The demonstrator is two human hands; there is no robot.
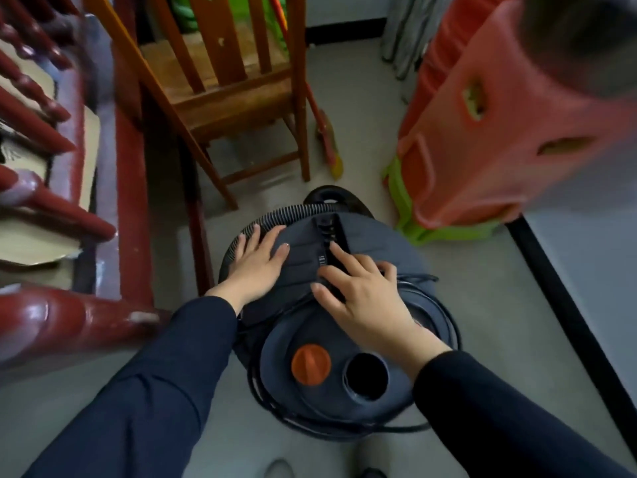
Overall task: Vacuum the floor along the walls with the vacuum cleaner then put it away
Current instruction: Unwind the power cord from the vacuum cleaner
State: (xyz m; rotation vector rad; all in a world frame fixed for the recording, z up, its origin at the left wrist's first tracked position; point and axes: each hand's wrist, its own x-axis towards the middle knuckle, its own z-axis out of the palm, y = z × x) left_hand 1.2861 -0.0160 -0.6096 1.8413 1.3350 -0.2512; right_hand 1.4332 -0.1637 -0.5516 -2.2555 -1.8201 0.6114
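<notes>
Vacuum cleaner is seen standing on the floor, directly under both hands. The left hand is laid flat on the left part of its grey top, fingers straight and spread, nothing gripped. The right hand is rested on the middle of the top, fingers spread wide and only slightly bent, with the index finger laid along the black centre strip; nothing is held by it either. A ribbed hose is curled round the body just beyond the left fingertips, and a black cord is wound round the body below the right hand. Nearer than the hands, an orange cap and an open round port are set side by side on the lid. Beyond the left hand a wooden chair is placed, with a broom leaned just beside it. Beyond the right hand orange stools are stacked on a green one. Left of the left hand a red wooden bench is seen.
</notes>
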